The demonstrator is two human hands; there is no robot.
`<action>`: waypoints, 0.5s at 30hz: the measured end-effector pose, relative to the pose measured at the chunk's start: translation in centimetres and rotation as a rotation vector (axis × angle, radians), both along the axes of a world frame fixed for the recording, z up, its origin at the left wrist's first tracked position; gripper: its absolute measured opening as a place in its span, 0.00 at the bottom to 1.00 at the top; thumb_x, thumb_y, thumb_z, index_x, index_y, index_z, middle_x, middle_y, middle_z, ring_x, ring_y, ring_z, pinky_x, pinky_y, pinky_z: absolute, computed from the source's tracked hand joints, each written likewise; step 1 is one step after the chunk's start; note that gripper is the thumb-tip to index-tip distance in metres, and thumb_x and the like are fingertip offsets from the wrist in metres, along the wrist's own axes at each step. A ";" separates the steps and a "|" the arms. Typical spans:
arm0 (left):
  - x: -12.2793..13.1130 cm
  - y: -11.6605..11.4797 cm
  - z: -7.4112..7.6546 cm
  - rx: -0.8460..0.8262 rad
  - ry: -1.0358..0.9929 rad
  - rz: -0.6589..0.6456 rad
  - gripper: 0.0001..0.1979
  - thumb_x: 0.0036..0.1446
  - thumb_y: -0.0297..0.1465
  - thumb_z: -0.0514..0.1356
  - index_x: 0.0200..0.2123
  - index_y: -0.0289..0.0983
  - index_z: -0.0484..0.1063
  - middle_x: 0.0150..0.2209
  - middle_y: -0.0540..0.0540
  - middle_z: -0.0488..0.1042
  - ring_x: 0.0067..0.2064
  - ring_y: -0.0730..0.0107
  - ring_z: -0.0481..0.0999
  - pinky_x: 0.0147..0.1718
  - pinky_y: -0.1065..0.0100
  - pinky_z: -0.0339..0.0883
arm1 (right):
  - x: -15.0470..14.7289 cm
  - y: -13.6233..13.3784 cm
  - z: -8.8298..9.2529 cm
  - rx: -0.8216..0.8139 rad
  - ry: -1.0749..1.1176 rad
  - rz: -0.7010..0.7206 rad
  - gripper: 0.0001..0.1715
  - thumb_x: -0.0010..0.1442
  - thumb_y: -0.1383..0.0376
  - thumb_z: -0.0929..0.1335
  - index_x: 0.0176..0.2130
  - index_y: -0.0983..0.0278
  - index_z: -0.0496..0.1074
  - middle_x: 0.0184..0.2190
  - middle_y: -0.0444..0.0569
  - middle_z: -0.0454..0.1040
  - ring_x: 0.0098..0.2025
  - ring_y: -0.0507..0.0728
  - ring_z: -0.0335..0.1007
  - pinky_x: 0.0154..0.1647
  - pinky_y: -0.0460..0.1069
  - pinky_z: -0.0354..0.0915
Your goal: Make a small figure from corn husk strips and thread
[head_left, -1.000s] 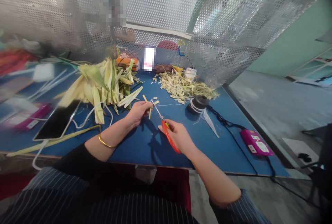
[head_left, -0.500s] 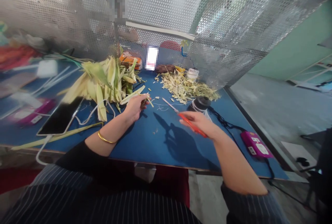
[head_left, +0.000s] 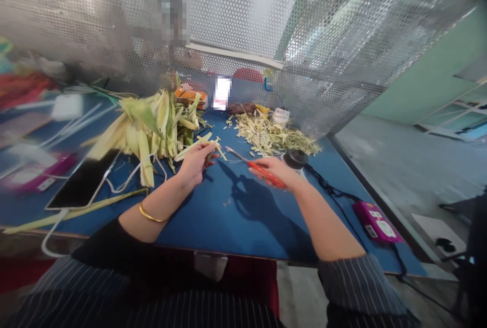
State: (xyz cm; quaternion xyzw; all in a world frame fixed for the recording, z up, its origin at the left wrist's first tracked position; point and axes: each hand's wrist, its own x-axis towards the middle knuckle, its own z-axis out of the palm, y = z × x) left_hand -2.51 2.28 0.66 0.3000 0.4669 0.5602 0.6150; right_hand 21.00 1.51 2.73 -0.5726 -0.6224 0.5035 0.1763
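The upper part of the frame is filled by a perforated sheet (head_left: 243, 8), and the middle is crossed by one blue table (head_left: 213, 231). Left of centre, one heap of husks (head_left: 152, 125) is spread; its leaves are too overlapped to be counted. Right of centre, one pile of clippings (head_left: 274, 133) is seen, with one white tub (head_left: 280, 115) set at its far edge.

Two hands are seen above the table. At the centre, a pale strip (head_left: 220, 150) is pinched between the closed fingertips of the left hand (head_left: 196, 163); more than one piece may be held, but this cannot be told. To its right, one pair of red scissors (head_left: 268, 175) is gripped by the curled fingers of the right hand (head_left: 279, 171), the tip pointed toward the strip and held just apart from it.

One black phone (head_left: 85, 178) is laid at the lower left. Two purple power strips are counted, one at the left (head_left: 57, 170), blurred, and one at the lower right (head_left: 376, 224). One orange pack (head_left: 192, 97) is placed behind the husks, its markings too small to be read. One black spool (head_left: 296, 158) is partly hidden by the right hand. One gold bangle (head_left: 150, 216) is worn on the left wrist.
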 end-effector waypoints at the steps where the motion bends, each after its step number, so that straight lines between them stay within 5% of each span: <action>1: 0.0 0.1 -0.1 -0.008 -0.008 0.013 0.09 0.47 0.32 0.67 0.30 0.35 0.72 0.31 0.50 0.77 0.27 0.79 0.74 0.21 0.78 0.61 | -0.3 0.3 0.1 -0.040 -0.043 0.092 0.24 0.50 0.51 0.72 0.41 0.63 0.75 0.20 0.40 0.69 0.14 0.46 0.56 0.12 0.42 0.50; 3: -0.1 0.2 -0.3 -0.026 -0.014 0.038 0.08 0.46 0.31 0.67 0.30 0.35 0.72 0.28 0.52 0.75 0.26 0.80 0.74 0.21 0.78 0.61 | -0.6 1.1 -0.1 -0.046 -0.156 0.146 0.23 0.47 0.50 0.73 0.39 0.63 0.77 0.19 0.42 0.70 0.15 0.47 0.58 0.13 0.43 0.52; 8: -0.1 0.5 -0.8 -0.058 -0.028 0.055 0.06 0.49 0.31 0.65 0.29 0.35 0.72 0.28 0.51 0.75 0.25 0.81 0.72 0.20 0.78 0.60 | -0.4 3.1 -1.0 0.225 -0.199 -0.177 0.25 0.54 0.50 0.68 0.42 0.66 0.76 0.20 0.45 0.71 0.17 0.48 0.59 0.18 0.44 0.54; 12: 0.1 0.5 -0.9 -0.060 -0.049 0.042 0.07 0.48 0.31 0.66 0.29 0.35 0.72 0.29 0.50 0.76 0.25 0.80 0.73 0.19 0.77 0.60 | -2.1 3.9 -1.0 0.128 -0.079 -0.065 0.25 0.50 0.50 0.71 0.42 0.64 0.76 0.18 0.42 0.67 0.15 0.47 0.56 0.16 0.44 0.52; 15: 0.2 0.2 -0.8 -0.070 -0.059 0.009 0.05 0.49 0.29 0.66 0.29 0.34 0.73 0.29 0.48 0.76 0.25 0.79 0.74 0.20 0.77 0.62 | -3.7 4.9 -0.9 0.176 -0.235 -0.024 0.23 0.50 0.50 0.71 0.35 0.67 0.78 0.19 0.46 0.70 0.18 0.48 0.60 0.20 0.45 0.54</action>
